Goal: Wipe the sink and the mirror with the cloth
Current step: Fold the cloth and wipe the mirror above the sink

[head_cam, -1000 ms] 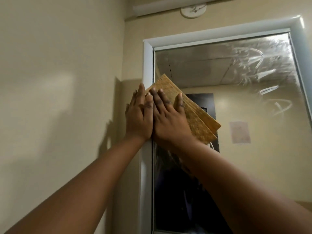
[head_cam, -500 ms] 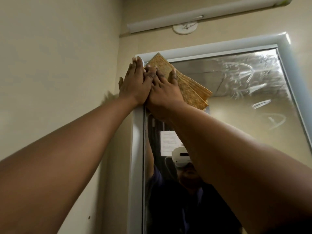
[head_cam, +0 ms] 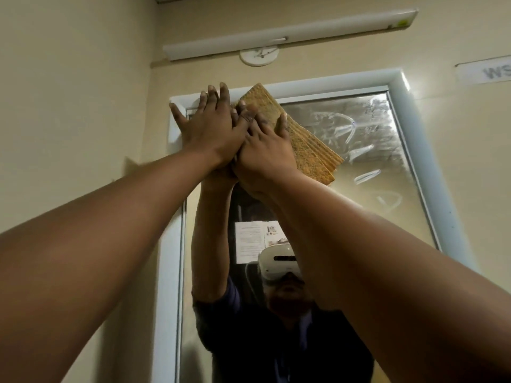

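Note:
A folded yellow-brown cloth (head_cam: 309,149) lies flat against the top left corner of the white-framed mirror (head_cam: 367,139). My right hand (head_cam: 265,150) presses on the cloth with fingers spread. My left hand (head_cam: 210,128) lies partly over the right hand, its fingers reaching onto the mirror's white frame (head_cam: 331,85). The glass to the right of the cloth is smeared with white streaks. The sink is out of view.
A cream wall (head_cam: 74,106) stands close on the left. Above the mirror hang a long white tube light (head_cam: 290,33) and a round white fitting (head_cam: 259,56). A label (head_cam: 486,73) sits on the wall at the right. A person's reflection fills the lower mirror.
Both hands slid the cloth up the mirror's left side to its top corner, and my view tilted upward.

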